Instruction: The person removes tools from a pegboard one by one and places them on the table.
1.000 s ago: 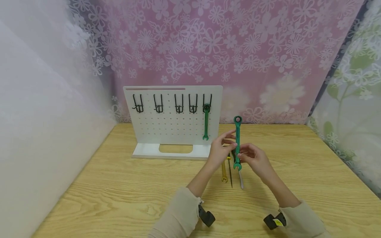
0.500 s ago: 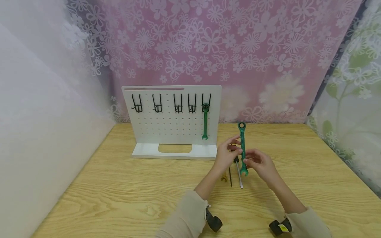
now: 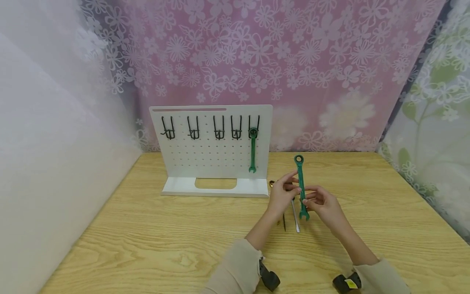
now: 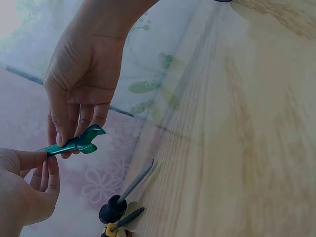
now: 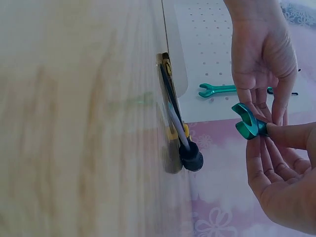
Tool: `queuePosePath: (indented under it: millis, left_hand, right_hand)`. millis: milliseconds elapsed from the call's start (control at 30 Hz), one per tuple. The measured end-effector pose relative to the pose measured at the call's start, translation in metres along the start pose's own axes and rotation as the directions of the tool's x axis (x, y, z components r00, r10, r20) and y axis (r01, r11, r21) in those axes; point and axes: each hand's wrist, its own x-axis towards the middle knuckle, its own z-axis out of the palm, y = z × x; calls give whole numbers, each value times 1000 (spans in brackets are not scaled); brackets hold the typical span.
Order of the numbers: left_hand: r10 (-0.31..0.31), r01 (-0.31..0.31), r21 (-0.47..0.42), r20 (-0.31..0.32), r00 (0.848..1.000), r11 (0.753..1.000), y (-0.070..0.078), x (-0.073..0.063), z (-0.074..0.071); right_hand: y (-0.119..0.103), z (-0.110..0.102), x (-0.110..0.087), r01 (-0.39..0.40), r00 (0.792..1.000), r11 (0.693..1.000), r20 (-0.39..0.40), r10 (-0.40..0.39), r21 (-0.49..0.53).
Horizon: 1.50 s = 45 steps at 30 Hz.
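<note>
A green combination wrench (image 3: pixel 300 179) is held between both hands above the table, ring end up and open end down, slightly tilted. My left hand (image 3: pixel 282 197) pinches its middle between thumb and fingers. Lower down, near the open end, my right hand (image 3: pixel 327 207) pinches it too. The left wrist view shows the wrench's open jaw (image 4: pixel 89 139) beyond both sets of fingertips. Behind the hands lie a flat-tip screwdriver (image 5: pixel 191 157) with a black handle, a second screwdriver with yellow on its handle (image 4: pixel 109 229), and a yellow wrench (image 3: pixel 271 183), all partly hidden.
A white pegboard (image 3: pixel 209 159) on a flat base stands at the back, carrying several black double hooks (image 3: pixel 218 132). Another green wrench (image 3: pixel 253 153) hangs from the rightmost hook. A pink flowered curtain (image 3: pixel 257 61) closes off the back of the wooden table (image 3: pixel 147 237).
Both hands have carried the green wrench a little right and down, and its lower end now leans right. The hands cover different parts of the tools behind. The hanging wrench stays in place.
</note>
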Motion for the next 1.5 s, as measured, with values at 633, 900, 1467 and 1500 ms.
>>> queuePosePath:
  millis: [633, 900, 1467, 1500]
  left_hand:
    - [-103, 101, -75, -25, 994, 992, -11, -5, 11]
    - [-154, 154, -14, 9, 988, 988, -14, -8, 14]
    - [-207, 202, 131, 24, 978, 971, -23, -12, 18]
    - [-210, 205, 139, 25, 977, 969, -23, -12, 18]
  right_hand:
    - [14, -2, -7, -29, 1000, 999, -4, 29, -15]
    - [15, -6, -8, -68, 997, 998, -29, 68, -13]
    - [25, 0, -7, -166, 985, 982, -27, 169, 87]
    - [26, -1, -7, -168, 985, 981, -25, 171, 91]
